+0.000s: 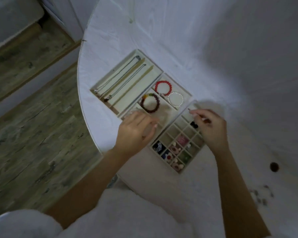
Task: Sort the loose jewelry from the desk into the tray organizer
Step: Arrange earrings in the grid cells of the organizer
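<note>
From the head camera, three trays sit together on the white desk. The long tray holds thin chains. The middle tray holds a red bracelet, a white one and a dark one. The grid tray has small bits in some of its boxes.

The right hand is above the grid tray, fingers pinched close on something tiny and thin. It is too blurry to say what. The left hand rests at the middle tray's near edge, fingers curled; I cannot tell if it holds anything.

More loose bits lie on the desk, far right. They look light, small and easy to drop, so pinch each one gently with the fingertips.
</note>
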The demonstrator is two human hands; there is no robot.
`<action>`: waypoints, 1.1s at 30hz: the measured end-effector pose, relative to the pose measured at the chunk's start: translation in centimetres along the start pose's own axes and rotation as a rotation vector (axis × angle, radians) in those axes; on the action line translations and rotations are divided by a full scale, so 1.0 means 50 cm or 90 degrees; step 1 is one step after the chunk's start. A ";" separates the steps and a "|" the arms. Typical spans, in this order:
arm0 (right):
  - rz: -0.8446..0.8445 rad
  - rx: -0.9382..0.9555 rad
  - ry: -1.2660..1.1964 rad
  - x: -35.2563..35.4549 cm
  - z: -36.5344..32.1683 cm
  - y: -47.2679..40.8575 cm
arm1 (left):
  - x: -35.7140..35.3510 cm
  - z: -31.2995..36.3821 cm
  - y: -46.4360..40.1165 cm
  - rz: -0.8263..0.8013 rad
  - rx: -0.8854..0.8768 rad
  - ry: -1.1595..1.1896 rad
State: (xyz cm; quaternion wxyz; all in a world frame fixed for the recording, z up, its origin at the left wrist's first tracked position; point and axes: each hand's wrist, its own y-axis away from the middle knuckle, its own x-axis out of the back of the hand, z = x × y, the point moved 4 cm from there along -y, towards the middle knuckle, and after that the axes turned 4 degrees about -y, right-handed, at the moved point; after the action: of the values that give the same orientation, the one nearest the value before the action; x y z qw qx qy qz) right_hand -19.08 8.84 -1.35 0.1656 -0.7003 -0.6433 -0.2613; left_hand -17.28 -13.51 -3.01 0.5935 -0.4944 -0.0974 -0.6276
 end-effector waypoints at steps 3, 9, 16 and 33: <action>0.068 -0.035 0.013 0.059 0.072 0.150 | -0.057 0.079 0.037 -0.139 -0.034 0.016; 0.156 -0.224 0.242 0.119 0.269 0.380 | -0.157 0.194 0.124 -0.352 -0.078 -0.055; 0.082 -0.315 0.395 0.104 0.404 0.506 | -0.226 0.330 0.178 -0.442 -0.180 0.000; 0.179 -0.055 0.299 0.176 0.383 0.428 | -0.357 0.414 0.187 -0.549 -0.211 -0.080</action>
State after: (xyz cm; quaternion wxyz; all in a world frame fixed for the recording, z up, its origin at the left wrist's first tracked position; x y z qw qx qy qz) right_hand 5.31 24.40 -9.52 0.3148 -0.7097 -0.4720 -0.4177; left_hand -2.42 10.13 -10.31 0.1844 -0.5344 -0.2280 -0.7927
